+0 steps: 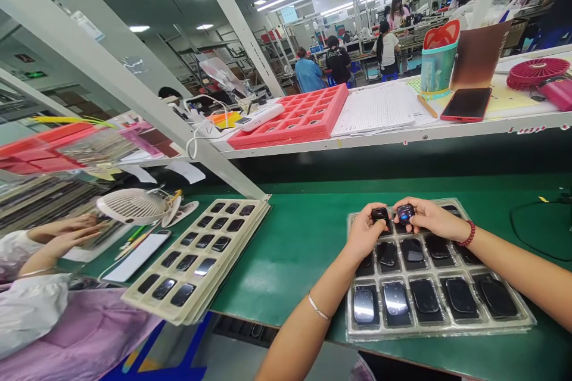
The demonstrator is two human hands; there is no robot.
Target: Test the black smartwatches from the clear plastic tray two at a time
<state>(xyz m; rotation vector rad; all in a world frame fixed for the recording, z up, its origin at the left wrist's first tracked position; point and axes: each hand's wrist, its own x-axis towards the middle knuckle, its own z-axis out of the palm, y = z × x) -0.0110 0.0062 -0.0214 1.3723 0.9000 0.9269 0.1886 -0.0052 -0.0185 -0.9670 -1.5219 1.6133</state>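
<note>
My left hand (365, 232) pinches a small black glossy device (380, 215) over the far end of a clear plastic tray (513, 324). My right hand (429, 217) grips a second small black device (406, 213) whose face shows a blue glow. The two devices sit side by side, almost touching. The tray lies on the green table (295, 244) and holds several more black devices in its pockets. A thin bracelet circles my left wrist; red beads circle my right wrist.
A stack of beige trays (196, 259) with black parts lies to the left. A white fan (134, 205) stands beyond it. A co-worker's hands (62, 235) are at far left. The shelf above holds a red tray (295, 119), papers (379, 108), a phone (467, 104).
</note>
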